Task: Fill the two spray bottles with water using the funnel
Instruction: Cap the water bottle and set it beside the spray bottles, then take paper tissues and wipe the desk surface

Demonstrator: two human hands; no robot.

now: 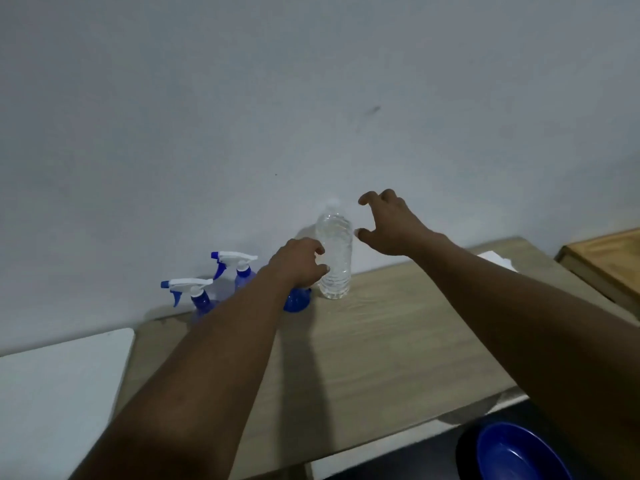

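Near spray bottle (194, 292) and far spray bottle (239, 268) stand upright at the table's (381, 341) far left, nozzles pointing left, bodies half hidden by the left forearm; blue funnel (298, 301) just right, mostly covered; left hand (298, 265) touches the upright water bottle (335, 258), whether it truly grips, cannot tell; right hand (391, 223) spread wide, just beside it, holding nothing; blue bowl (519, 455) cut off near right.

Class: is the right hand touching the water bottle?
Cannot tell. In the head view the right hand has its thumb tip right at the edge of the bottle; blur hides any gap. Its other fingers are clear of the cap.
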